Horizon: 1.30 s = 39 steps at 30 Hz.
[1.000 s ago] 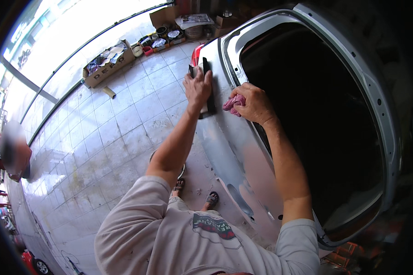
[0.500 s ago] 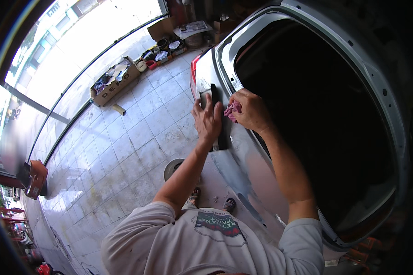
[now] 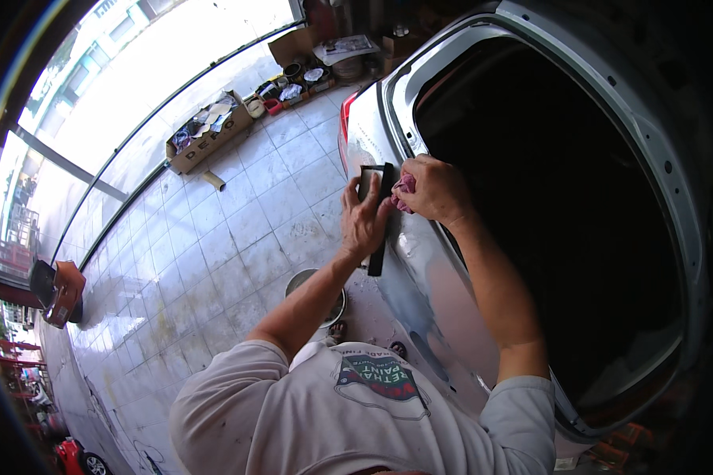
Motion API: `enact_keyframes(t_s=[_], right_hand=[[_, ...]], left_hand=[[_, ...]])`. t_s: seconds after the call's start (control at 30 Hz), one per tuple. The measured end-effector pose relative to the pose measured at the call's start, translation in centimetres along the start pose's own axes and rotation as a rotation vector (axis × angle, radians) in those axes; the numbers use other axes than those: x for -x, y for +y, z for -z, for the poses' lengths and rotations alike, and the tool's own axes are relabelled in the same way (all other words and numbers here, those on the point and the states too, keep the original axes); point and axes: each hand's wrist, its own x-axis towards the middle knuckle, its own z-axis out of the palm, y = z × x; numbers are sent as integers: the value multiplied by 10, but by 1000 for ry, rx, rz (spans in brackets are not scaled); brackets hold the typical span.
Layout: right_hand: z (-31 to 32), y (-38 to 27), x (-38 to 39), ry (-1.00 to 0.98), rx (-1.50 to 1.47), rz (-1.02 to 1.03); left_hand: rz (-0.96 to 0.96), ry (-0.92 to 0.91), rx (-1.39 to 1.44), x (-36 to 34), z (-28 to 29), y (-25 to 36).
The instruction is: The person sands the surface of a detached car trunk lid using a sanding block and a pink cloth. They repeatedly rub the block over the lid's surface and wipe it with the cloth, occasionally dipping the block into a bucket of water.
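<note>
My left hand (image 3: 361, 229) is wrapped over a long black sanding block (image 3: 378, 257), thumb on its right side and fingers across its pale face. The block lies along the rear corner of a silver car (image 3: 426, 261), beside smooth grey and pinkish repair patches. Just right of it, my right hand (image 3: 436, 188) is closed around a crumpled pink cloth (image 3: 405, 195), near the edge of the dark rear window (image 3: 547, 222). Part of the cloth is hidden in my fist. The block's underside cannot be seen.
A round basin (image 3: 338, 309) stands on the tiled floor, partly behind my left forearm. Farther off, a cardboard box (image 3: 206, 146) full of odds and ends sits by the doorway. A red tail light (image 3: 345, 119) borders the car's corner. An orange-brown box (image 3: 65, 294) is at far left.
My left hand and the sanding block have slid a little nearer to me, and the block has turned slightly. My right hand keeps its grip on the cloth. The view has shifted a little.
</note>
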Motion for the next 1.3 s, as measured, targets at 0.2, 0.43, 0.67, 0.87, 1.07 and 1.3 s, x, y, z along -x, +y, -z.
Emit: enact_keyframes(t_s=[0.2,0.43,0.67,0.87,1.07,1.3], right_hand=[[-5,-21,-15,-13,13,30],[-4,-3,0,14,13,-16],[-13,-9,-3,90,105,82],[-16,-3,-5,68,90,93],[-42,5,-11,165,168,244],[-59,-12,1,450,230,-326]], left_hand=[[341,-60,-171,-123,6,-84],[-124,-64,-282,-52,-2,-12],[490,-81,659,-103,37,-90],[705,-165,446,117,156,-187],[1642,-596,-184,545,271,-218],[2109,-643,144,763,363,-30]])
